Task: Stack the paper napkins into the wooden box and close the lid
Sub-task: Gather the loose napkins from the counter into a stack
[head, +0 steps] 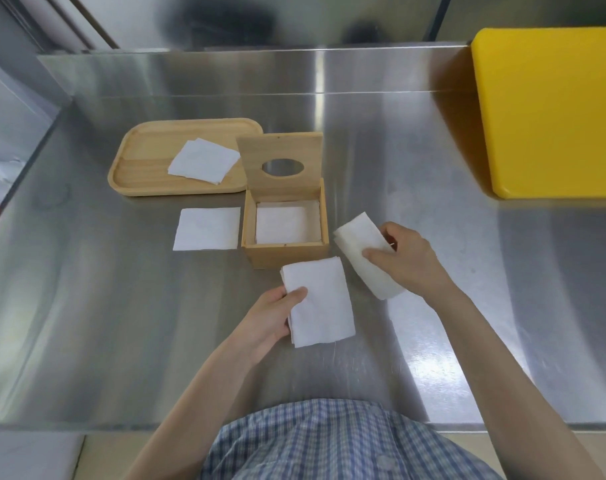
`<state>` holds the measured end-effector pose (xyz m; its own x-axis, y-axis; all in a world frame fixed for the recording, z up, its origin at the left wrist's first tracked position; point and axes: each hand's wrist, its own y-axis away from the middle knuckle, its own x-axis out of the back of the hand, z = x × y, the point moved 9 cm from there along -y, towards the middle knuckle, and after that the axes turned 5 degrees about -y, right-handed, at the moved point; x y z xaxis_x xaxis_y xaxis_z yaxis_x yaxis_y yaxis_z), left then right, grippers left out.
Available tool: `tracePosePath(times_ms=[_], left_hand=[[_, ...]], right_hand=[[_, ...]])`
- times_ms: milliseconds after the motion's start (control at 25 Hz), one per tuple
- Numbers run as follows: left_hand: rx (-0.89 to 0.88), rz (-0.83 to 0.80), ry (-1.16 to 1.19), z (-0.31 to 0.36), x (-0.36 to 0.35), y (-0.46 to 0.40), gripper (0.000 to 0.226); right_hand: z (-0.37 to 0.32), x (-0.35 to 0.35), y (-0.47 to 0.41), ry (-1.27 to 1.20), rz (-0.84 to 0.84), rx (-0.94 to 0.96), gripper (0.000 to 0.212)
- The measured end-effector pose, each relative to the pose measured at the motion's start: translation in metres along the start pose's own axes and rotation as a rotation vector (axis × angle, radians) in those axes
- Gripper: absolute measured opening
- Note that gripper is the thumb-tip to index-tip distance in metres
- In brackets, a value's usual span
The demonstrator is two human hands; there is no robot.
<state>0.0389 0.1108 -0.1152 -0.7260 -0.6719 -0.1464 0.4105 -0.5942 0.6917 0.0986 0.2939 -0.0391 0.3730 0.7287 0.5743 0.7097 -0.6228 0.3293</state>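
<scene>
A square wooden box [287, 253] stands open mid-table, its lid [280, 147] with an oval hole tilted up behind it. White napkins [280, 225] lie inside. My left hand [272, 315] grips a folded stack of napkins [324, 304] just in front of the box. My right hand [407, 259] holds a second folded napkin bundle [360, 252] to the right of the box. One flat napkin [207, 228] lies on the table left of the box. More napkins [202, 161] rest on a wooden tray [138, 168] at the back left.
The work surface is a stainless steel table [121, 306] with a raised back edge. A yellow cutting board [550, 109] lies at the far right. The table's left edge drops off beside the tray.
</scene>
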Motion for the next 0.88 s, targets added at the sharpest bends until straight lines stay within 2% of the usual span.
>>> tracePosePath(times_ms=[40, 120, 200, 240, 360, 480, 600, 760, 880], left_hand=[[-0.003, -0.004, 0.019, -0.001, 0.000, 0.000, 0.017], [-0.034, -0.035, 0.054, 0.001, -0.002, 0.002, 0.017], [-0.077, -0.060, 0.102, 0.004, -0.003, 0.004, 0.019], [-0.095, -0.052, 0.099, 0.005, -0.003, 0.006, 0.021], [-0.117, -0.054, 0.065, 0.006, -0.002, 0.014, 0.022], [-0.123, -0.059, 0.047, 0.005, 0.001, 0.018, 0.028], [-0.077, 0.000, 0.029, -0.003, 0.008, 0.015, 0.037], [-0.024, -0.030, 0.162, -0.009, 0.008, 0.017, 0.048], [-0.046, -0.030, 0.126, -0.007, 0.014, 0.025, 0.042]], right_hand=[[-0.008, 0.002, 0.010, -0.089, -0.022, 0.019, 0.014], [-0.028, -0.001, 0.032, -0.518, -0.157, 0.043, 0.009], [-0.041, -0.016, 0.046, -0.906, -0.337, 0.027, 0.018], [-0.042, -0.027, 0.049, -0.953, -0.396, 0.018, 0.021], [-0.025, -0.065, 0.048, -0.816, -0.396, -0.064, 0.019], [-0.003, -0.077, 0.044, -0.552, -0.265, -0.130, 0.021], [0.001, -0.076, 0.044, -0.404, -0.204, -0.114, 0.030], [-0.005, -0.074, 0.043, -0.200, -0.136, -0.056, 0.036], [-0.015, -0.082, 0.045, -0.116, -0.133, -0.015, 0.034]])
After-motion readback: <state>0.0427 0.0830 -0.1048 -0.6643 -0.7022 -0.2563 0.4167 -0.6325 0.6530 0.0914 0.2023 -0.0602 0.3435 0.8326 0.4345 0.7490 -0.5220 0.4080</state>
